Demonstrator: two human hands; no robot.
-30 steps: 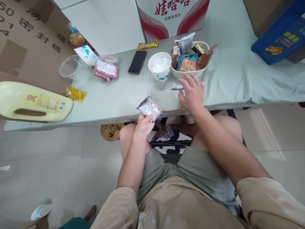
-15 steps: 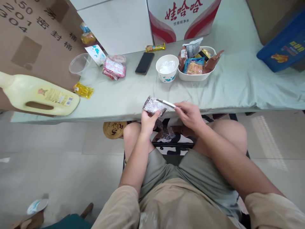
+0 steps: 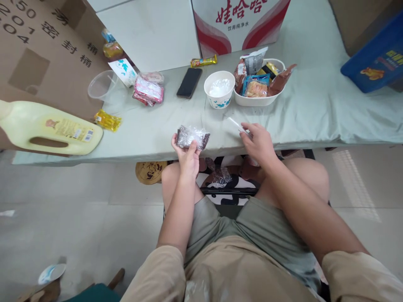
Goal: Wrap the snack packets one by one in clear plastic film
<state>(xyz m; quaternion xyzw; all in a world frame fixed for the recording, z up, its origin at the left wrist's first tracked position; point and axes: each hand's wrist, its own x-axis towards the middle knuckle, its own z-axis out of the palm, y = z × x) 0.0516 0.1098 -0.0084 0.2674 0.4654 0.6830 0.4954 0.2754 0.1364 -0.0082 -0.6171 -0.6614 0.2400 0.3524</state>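
One crinkly packet [image 3: 197, 135], in the L hand [image 3: 187, 158], grip clamped on its near side; prob. light, slippery film, easily crushed, so best taken by an end. R hand [image 3: 260, 142], right of that grip, clamps a slim white tool [image 3: 234, 123]. Beyond both, on table [image 3: 157, 126]: paper cup [image 3: 214, 102], tub [image 3: 255, 102] w/ snacks [image 3: 256, 89].

Room type unclear; tiled floor [image 3: 107, 235], cloth-covered table [image 3: 315, 105], cartons [image 3: 241, 33].

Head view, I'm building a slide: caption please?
Left hand holds a shiny packet, right hand a slim white tool, at a table.
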